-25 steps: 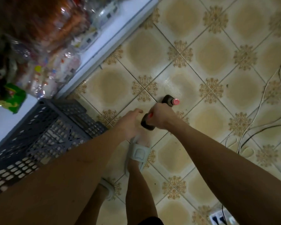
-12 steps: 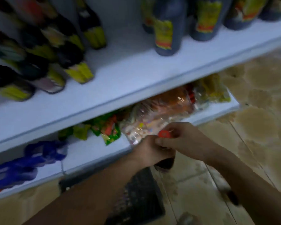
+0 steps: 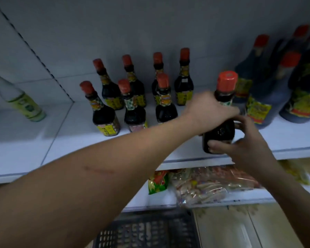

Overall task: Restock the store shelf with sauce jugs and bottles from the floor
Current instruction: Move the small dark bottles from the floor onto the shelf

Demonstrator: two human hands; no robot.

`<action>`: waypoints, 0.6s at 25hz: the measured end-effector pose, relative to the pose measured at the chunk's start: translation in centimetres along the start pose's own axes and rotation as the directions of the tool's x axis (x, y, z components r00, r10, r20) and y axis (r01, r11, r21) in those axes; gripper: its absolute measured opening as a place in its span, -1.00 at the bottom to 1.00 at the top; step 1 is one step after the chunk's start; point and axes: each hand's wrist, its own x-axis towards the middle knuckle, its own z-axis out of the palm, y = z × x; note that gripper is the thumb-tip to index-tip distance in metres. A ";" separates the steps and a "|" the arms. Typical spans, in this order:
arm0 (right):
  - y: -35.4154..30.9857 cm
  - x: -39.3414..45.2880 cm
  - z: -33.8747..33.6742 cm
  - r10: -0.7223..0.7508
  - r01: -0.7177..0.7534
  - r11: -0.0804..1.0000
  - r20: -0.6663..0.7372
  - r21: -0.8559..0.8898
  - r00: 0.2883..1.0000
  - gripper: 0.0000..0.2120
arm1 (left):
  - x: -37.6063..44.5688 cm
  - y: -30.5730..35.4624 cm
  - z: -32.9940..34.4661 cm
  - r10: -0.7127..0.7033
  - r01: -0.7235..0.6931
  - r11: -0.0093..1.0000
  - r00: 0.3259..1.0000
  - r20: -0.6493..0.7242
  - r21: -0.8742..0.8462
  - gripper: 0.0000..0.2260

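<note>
Left hand (image 3: 207,109) wrapped around the neck and shoulder of a dark glass sauce bottle with an orange-red cap (image 3: 219,122), fingers curled over the far side. Right hand (image 3: 240,142) cupping the bottle's base, thumb across the lower front, fingers curled behind. Bottle upright at the front edge of the white metal store shelf (image 3: 79,149); cannot tell whether resting on it or just above. Left forearm stretched diagonally from lower left, wrist bent slightly down; right forearm rising from lower right. Seven matching dark red-capped bottles (image 3: 135,108) standing in two rows left of the held one. Larger dark jugs with yellow labels (image 3: 268,97) close on the right. Labels yellow, green and red, print too blurred to read. Pale green-labelled bottle (image 3: 23,102) tilted at far left. Clear snack packets (image 3: 204,185) on the lower shelf, dark plastic crate (image 3: 147,230) below.
</note>
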 end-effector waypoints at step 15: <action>3.5 9.0 4.4 -0.101 0.114 0.988 0.126 -0.103 0.987 -0.33 | 5.9 -4.7 0.9 -0.166 0.191 0.975 0.965 -0.202 0.114 -0.75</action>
